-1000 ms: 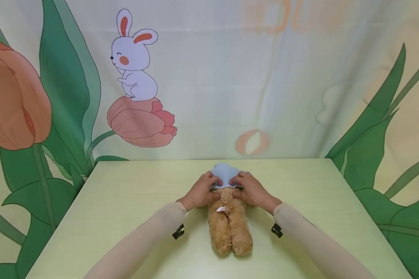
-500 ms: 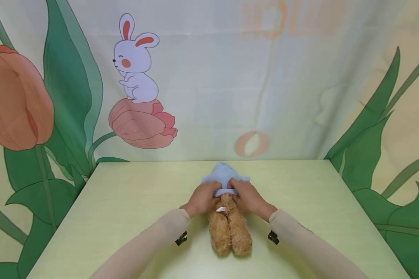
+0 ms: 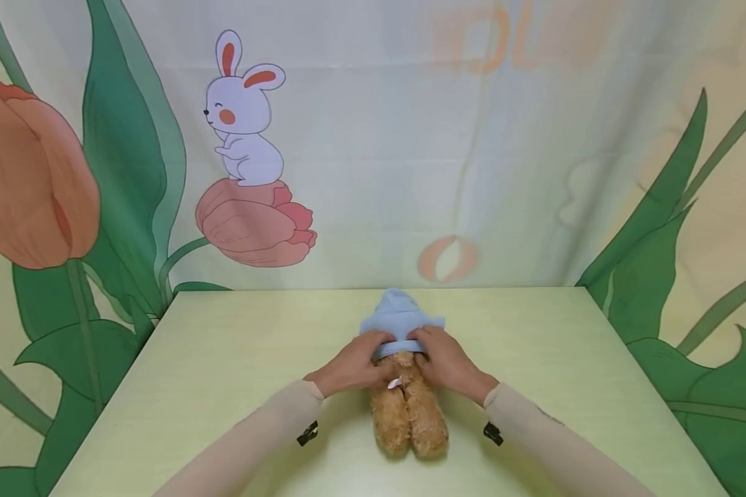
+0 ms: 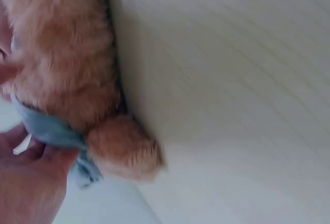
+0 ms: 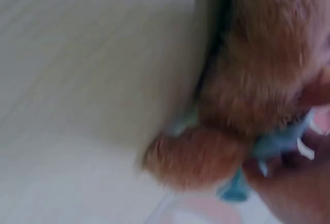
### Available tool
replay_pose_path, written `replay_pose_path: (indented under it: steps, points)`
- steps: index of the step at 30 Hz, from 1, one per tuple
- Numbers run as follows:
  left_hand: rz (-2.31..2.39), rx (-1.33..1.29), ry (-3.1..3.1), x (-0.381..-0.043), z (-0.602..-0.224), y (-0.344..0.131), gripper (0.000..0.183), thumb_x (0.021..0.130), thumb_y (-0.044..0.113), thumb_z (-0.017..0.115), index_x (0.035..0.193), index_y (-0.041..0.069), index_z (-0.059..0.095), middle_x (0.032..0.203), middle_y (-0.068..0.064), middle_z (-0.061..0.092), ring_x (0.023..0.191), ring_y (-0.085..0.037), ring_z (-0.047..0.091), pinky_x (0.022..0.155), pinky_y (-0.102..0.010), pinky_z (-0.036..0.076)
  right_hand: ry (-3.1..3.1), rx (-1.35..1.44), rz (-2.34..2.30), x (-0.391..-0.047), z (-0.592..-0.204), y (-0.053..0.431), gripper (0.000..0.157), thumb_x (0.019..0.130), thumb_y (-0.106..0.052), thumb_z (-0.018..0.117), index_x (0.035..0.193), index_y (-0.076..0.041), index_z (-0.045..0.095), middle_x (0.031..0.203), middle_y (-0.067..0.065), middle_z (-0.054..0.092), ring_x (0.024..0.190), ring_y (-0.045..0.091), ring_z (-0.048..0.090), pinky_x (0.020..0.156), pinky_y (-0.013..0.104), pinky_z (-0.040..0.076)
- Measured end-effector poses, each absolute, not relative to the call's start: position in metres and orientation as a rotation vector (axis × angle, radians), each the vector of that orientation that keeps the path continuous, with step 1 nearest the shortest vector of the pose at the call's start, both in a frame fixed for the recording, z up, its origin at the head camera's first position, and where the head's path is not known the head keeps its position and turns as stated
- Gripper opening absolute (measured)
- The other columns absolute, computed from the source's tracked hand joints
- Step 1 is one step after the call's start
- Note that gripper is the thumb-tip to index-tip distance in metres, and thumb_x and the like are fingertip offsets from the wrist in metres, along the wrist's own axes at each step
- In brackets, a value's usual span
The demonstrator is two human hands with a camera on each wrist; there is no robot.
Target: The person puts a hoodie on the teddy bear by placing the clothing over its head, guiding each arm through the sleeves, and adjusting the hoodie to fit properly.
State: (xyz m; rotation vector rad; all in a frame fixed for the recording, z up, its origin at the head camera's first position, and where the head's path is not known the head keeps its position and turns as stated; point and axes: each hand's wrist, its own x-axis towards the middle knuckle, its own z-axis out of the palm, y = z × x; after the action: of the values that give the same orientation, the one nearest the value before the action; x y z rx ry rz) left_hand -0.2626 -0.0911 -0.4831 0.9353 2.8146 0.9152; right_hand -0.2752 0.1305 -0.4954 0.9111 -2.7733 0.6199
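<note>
A fluffy brown plush toy (image 3: 390, 424) lies on the table with its two legs pointing toward me. Its upper part is covered by a small light blue garment (image 3: 396, 314), which hides the head from the head view. My left hand (image 3: 354, 362) pinches the garment's hem on the left side; my right hand (image 3: 450, 362) pinches it on the right. A stubby plush arm (image 4: 124, 149) sticks out beside the blue cloth (image 4: 49, 128) in the left wrist view. The other arm (image 5: 193, 159) shows likewise in the right wrist view. A white tag (image 3: 395, 382) sits between the legs.
The pale yellow-green table (image 3: 236, 345) extends around the toy on both sides. Behind it hangs a printed curtain (image 3: 373, 172) with a rabbit and tulips. A small black clip-like piece (image 3: 307, 433) shows by the left sleeve, another (image 3: 492, 433) by the right.
Both hands have moved toward me, drawing the hem of the blue garment a little down the toy's body. The garment's side flaps now show beyond the hands.
</note>
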Motion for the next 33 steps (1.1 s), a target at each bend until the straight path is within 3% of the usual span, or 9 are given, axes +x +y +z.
replay_pose_path:
  steps: [4, 10, 15, 18, 22, 26, 33]
  points:
    - [0.87, 0.961, 2.767, -0.264, -0.484, -0.098, 0.061, 0.088, 0.04, 0.072, 0.137, 0.007, 0.054, 0.125, -0.009, 0.049, 0.115, -0.023, 0.052, 0.099, -0.041, 0.046, -2.831, 1.025, 0.751, -0.276, -0.493, 0.14, 0.038, 0.087, -0.018, 0.066, 0.123, -0.006, 0.06, 0.118, 0.006, 0.053, 0.105, 0.019, 0.055, 0.09, 0.04, 0.049]
    - [0.823, 1.047, 2.878, -0.264, -0.486, -0.093, 0.045, 0.088, 0.025, 0.075, 0.125, 0.004, 0.062, 0.124, -0.01, 0.048, 0.113, -0.023, 0.05, 0.096, -0.039, 0.048, -2.764, 1.003, 0.706, -0.274, -0.493, 0.137, 0.027, 0.084, -0.014, 0.077, 0.108, -0.009, 0.064, 0.125, 0.01, 0.049, 0.107, 0.025, 0.057, 0.088, 0.04, 0.051]
    - [0.711, 1.101, 3.032, -0.262, -0.483, -0.084, 0.02, 0.091, 0.018, 0.07, 0.104, 0.009, 0.059, 0.102, -0.005, 0.059, 0.089, -0.018, 0.057, 0.077, -0.034, 0.049, -2.645, 0.944, 0.568, -0.271, -0.492, 0.129, 0.02, 0.084, -0.005, 0.073, 0.092, -0.012, 0.057, 0.099, 0.004, 0.059, 0.086, 0.02, 0.058, 0.073, 0.035, 0.049]
    - [0.696, 1.084, 3.078, -0.263, -0.481, -0.079, 0.021, 0.092, 0.021, 0.069, 0.096, 0.011, 0.051, 0.088, -0.002, 0.059, 0.077, -0.015, 0.053, 0.068, -0.031, 0.045, -2.637, 0.909, 0.57, -0.271, -0.491, 0.127, 0.021, 0.084, -0.002, 0.07, 0.089, -0.012, 0.052, 0.082, 0.001, 0.057, 0.073, 0.016, 0.051, 0.065, 0.031, 0.042]
    - [0.7, 0.985, 3.097, -0.264, -0.485, -0.076, 0.028, 0.092, 0.021, 0.07, 0.107, 0.012, 0.049, 0.091, -0.004, 0.067, 0.076, -0.017, 0.062, 0.068, -0.034, 0.049, -2.715, 0.841, 0.628, -0.273, -0.494, 0.126, 0.024, 0.084, 0.0, 0.068, 0.091, -0.012, 0.049, 0.077, 0.001, 0.059, 0.068, 0.013, 0.05, 0.062, 0.027, 0.039]
    - [0.617, 0.919, 3.175, -0.264, -0.491, -0.071, 0.036, 0.09, 0.019, 0.071, 0.117, 0.012, 0.049, 0.095, -0.007, 0.072, 0.081, -0.023, 0.069, 0.071, -0.039, 0.053, -2.759, 0.783, 0.614, -0.274, -0.499, 0.123, 0.027, 0.087, 0.0, 0.065, 0.104, -0.011, 0.047, 0.074, 0.007, 0.063, 0.063, 0.018, 0.06, 0.057, 0.03, 0.042]
    - [0.405, 0.872, 3.329, -0.265, -0.496, -0.058, 0.034, 0.084, 0.008, 0.068, 0.113, 0.012, 0.05, 0.074, -0.006, 0.066, 0.065, -0.026, 0.065, 0.056, -0.039, 0.05, -2.739, 0.732, 0.431, -0.273, -0.501, 0.113, 0.019, 0.093, -0.006, 0.059, 0.104, -0.013, 0.045, 0.064, 0.005, 0.058, 0.056, 0.024, 0.06, 0.046, 0.034, 0.04]
